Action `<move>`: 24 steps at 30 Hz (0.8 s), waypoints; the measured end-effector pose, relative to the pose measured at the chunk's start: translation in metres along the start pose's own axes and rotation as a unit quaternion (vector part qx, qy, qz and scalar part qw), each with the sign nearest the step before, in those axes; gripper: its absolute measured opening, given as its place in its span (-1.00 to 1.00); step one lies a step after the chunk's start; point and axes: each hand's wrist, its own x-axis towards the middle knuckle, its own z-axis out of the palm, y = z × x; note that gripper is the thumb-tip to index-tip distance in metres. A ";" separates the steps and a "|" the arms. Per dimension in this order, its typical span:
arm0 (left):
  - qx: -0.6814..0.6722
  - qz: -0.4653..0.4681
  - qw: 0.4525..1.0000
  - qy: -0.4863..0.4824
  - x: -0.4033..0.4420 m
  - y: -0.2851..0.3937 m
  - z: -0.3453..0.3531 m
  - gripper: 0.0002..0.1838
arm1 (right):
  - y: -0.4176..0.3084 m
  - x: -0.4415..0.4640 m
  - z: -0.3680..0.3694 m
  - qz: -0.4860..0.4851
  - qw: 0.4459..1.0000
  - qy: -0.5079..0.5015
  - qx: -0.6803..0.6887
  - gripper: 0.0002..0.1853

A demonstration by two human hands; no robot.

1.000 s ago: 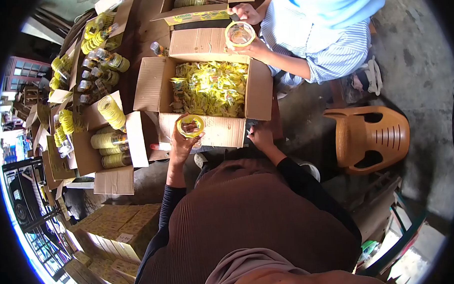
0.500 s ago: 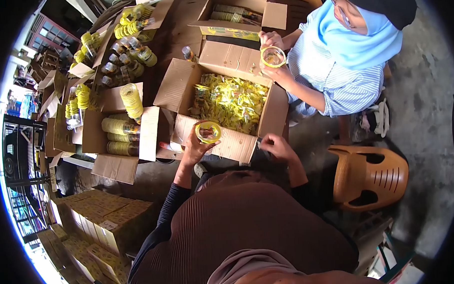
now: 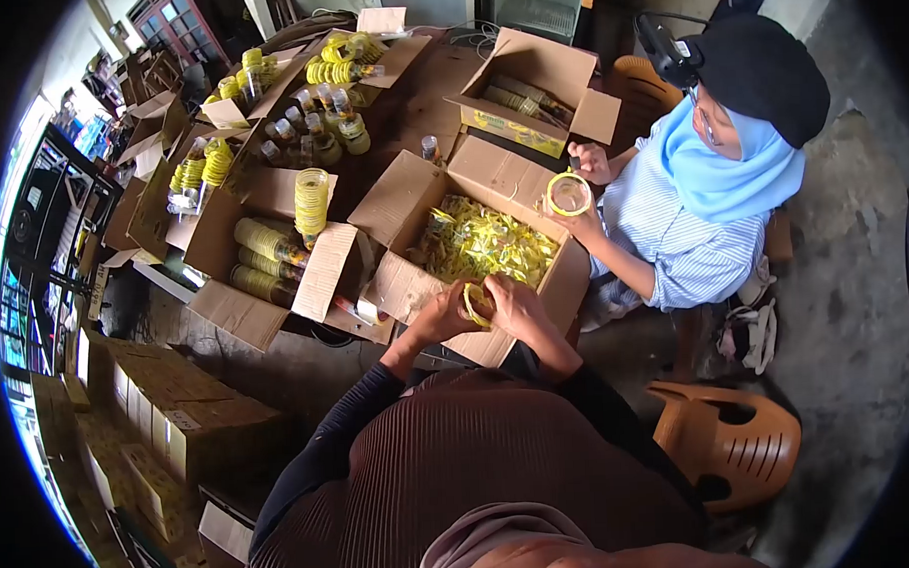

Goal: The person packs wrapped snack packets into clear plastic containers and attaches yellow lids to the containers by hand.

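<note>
Near frame centre, the right hand (image 3: pixel 515 310), a moment ago apart, now meets the left hand (image 3: pixel 442 316) at the yellow-rimmed cup (image 3: pixel 470 309), making the work two-handed. Left fingers grip it; right fingers' hold cannot be told.

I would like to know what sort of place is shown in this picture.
Probably a small packing workshop: there is an open carton holding many small yellow pieces, a pile of cartons, and a stack of yellow-rimmed containers.
</note>
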 end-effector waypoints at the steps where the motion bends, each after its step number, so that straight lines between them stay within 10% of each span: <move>1: 0.000 0.002 1.000 0.007 0.001 -0.001 0.001 -0.18 | 0.003 0.000 0.004 -0.014 1.000 -0.001 -0.017 -0.75; 12: 0.096 -0.061 0.984 -0.139 -0.002 -0.028 0.005 -0.34 | 0.002 -0.001 0.007 -0.156 0.985 -0.032 -0.065 -0.86; 24: -0.112 -0.065 0.947 -0.295 0.002 -0.029 -0.024 -0.60 | -0.016 0.017 0.000 -0.138 0.986 -0.090 0.036 -0.86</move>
